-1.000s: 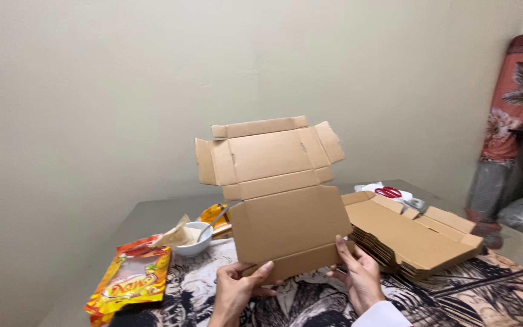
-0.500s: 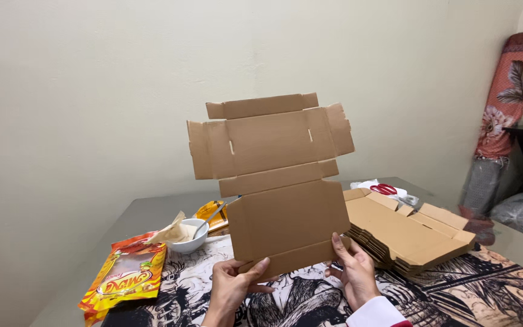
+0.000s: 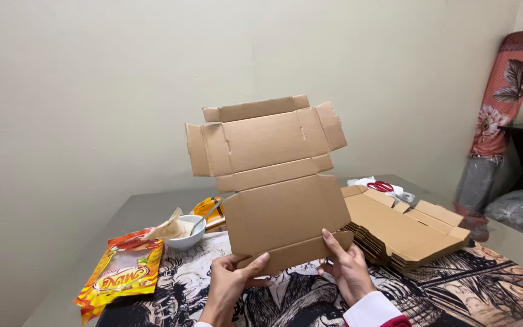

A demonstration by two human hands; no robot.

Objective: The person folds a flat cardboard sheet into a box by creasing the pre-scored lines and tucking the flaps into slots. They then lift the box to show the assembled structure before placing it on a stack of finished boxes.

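Note:
A flat, unfolded brown cardboard box blank (image 3: 273, 181) stands upright in front of me, its flaps spread at the top. My left hand (image 3: 231, 281) grips its lower left edge, thumb on the bottom flap. My right hand (image 3: 346, 266) holds the lower right corner, fingers pressed against the bottom flap. The blank's bottom edge hovers just above the patterned black-and-white cloth (image 3: 455, 284) on the table.
A stack of flat cardboard blanks (image 3: 407, 227) lies to the right, with red-handled scissors (image 3: 381, 186) behind it. A white bowl with a spoon (image 3: 184, 233) and an orange-yellow snack pouch (image 3: 121, 272) sit to the left. A rolled patterned mat (image 3: 503, 109) leans at the far right.
The cardboard blank has been raised and tilted slightly; its top flaps have shifted. Both hands have stayed at its bottom edge.

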